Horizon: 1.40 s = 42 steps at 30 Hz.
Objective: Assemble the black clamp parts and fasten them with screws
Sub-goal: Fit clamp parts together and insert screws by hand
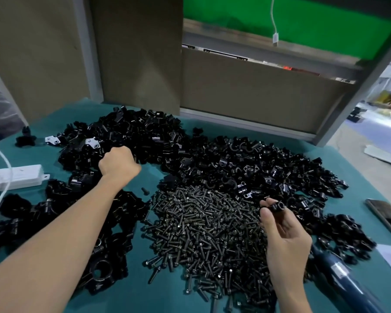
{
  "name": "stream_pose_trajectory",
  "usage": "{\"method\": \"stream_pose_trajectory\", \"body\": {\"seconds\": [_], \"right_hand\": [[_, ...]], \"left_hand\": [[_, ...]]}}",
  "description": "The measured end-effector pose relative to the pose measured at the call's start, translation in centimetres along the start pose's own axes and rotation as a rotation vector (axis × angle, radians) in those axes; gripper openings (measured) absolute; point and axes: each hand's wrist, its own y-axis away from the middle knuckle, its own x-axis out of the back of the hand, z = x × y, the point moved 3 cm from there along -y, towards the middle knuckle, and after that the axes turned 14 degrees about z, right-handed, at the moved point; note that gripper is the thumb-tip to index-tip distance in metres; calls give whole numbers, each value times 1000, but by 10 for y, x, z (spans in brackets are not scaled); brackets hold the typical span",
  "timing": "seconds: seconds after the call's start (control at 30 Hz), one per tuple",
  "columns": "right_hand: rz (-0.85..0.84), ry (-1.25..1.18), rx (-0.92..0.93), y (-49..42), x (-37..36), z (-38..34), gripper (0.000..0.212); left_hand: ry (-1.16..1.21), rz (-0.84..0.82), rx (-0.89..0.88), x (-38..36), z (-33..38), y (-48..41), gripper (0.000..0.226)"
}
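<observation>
OK, clamp half (pixel 278 206) is pinched in the right hand (pixel 287 229) between thumb and fingertips, up over the right edge of the screw heap (pixel 203 224). Left hand (pixel 119 164) is knuckles-up with its fingers curled and buried in the far-left clamp heap (pixel 133 134); cannot tell if it has a part or is just digging. Step in hand, as I read it, is to fetch the mating half. To do it well, pull one piece only, check that it mates with the half on the right, and shake off anything hooked to it. Then join the two above bare counter (pixel 149 175) rather than over the screws, so a drop is easy to find. Line up the holes before reaching for a screw, and keep the right pinch on the body, not over the bore. Counts: one half held, two hands, and one screw heap, hundreds by my guess, too many to count. One stray screw (pixel 145 190) lies just left of it. Clamp parts sit in three loose heaps: far left, right heap (pixel 271 163) behind the screws, and near-left heap (pixel 113 245) around the left forearm; pieces uncountable. Two silvery pieces (pixel 52 140) show in the far-left heap. At the edges: one power strip (pixel 16 177) with cable at left, one phone (pixel 386 213) at right, one blue tube (pixel 339 267) near right.
</observation>
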Motion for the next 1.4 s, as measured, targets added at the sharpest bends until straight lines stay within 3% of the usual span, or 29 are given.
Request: {"method": "stream_pose_trajectory", "body": {"seconds": [0.1, 0.2, 0.3, 0.4, 0.57, 0.67, 0.8, 1.0, 1.17, 1.4], "right_hand": [[2, 10, 15, 0, 0, -2, 24], [3, 9, 26, 1, 1, -3, 24], [1, 10, 41, 2, 0, -5, 23], [-14, 40, 63, 2, 0, -3, 22], [-66, 92, 98, 4, -2, -4, 25], [-149, 152, 143, 6, -6, -5, 22], [-247, 221, 227, 11, -15, -10, 51], [-309, 167, 268, 12, -37, -33, 32], [-393, 244, 332, 6, -51, -45, 32], [-511, 205, 219, 15, -57, -36, 38]], "left_hand": [[344, -103, 201, 9, 0, 6, 31], [896, -363, 446, 16, 11, 32, 20], [1342, -637, 521, 34, 29, 71, 15], [1593, -874, 510, 43, 44, 111, 33], [1840, -1140, 578, 33, 62, 163, 37], [1909, -1145, 628, 23, 66, 180, 41], [1937, -1112, 601, 14, 65, 191, 42], [1895, -990, 558, 7, 69, 197, 44], [1848, -867, 400, 6, 69, 197, 29], [1827, -732, 426, 6, 64, 192, 58]]}}
